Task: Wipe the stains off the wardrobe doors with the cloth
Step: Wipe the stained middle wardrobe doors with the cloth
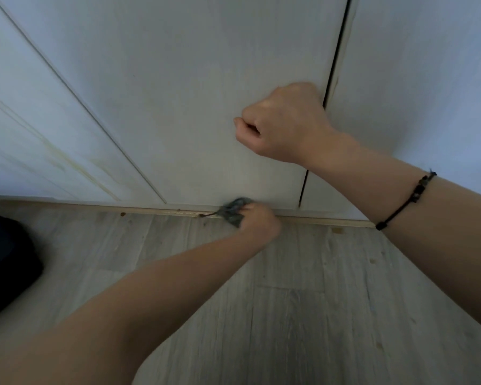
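Head view, left hand [258, 224] gripping cloth [232, 209], mostly hidden, blurred

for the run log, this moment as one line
left hand: grips cloth at wardrobe door bottom | right hand: fist on door, holds nothing | yellowish streaks: far left, untouched

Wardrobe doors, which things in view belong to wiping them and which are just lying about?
For the job: cloth, gripped by the left hand; wardrobe doors; right hand, curled in a fist in front of a door.
Lying about: dark object on the floor, left; bracelet on the right forearm.
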`<state>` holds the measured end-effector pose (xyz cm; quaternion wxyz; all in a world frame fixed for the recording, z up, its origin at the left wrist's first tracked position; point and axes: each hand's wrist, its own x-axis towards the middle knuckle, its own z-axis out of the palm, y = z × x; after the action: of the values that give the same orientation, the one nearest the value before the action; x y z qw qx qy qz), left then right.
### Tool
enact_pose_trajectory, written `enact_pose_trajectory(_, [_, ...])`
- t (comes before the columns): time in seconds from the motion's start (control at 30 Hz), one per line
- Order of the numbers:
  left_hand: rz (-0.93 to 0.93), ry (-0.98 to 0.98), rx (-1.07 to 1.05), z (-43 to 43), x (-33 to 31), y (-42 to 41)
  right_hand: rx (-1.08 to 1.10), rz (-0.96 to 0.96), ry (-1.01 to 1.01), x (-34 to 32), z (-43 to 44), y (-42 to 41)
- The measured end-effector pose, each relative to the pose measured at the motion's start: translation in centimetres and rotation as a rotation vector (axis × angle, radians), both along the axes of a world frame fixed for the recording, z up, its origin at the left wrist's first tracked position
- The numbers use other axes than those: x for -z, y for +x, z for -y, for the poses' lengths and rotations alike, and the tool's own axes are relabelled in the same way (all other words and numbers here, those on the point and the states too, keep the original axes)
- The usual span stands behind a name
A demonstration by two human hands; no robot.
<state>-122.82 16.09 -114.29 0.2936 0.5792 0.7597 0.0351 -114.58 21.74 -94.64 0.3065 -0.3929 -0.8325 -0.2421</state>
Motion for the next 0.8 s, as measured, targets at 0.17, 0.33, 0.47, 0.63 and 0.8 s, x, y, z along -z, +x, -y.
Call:
enact_pose_trajectory(0.17, [0.264,-0.096,-0.022,0.5,-0.4,3.5,-0.047,0.03,-0.038,-0.2,0.1,0.5])
enact_pose_trajectory(0.33, [-0.05,-0.051,-0.076,-1.1,0.9,-4.8,-0.07,0.041,0.0,-0.1,0.1,0.8])
enact_pose_trajectory(0.47, [-0.407,-0.086,-0.161,-4.4,1.5,-14.1,-0.061,0.014,-0.004,0.1,0.0,0.5])
enact_pose_trajectory(0.63, [-0.287,-0.03,-0.191,-4.1,-0.6,-10.4,-0.141,-0.02,-0.048,-0.1,0.6,1.2])
enact_pose_trajectory(0.8, [-0.03,-0.004,0.021,-0.4,0.4,5.6,-0.181,-0.042,-0.063,0.8,2.6,2.6])
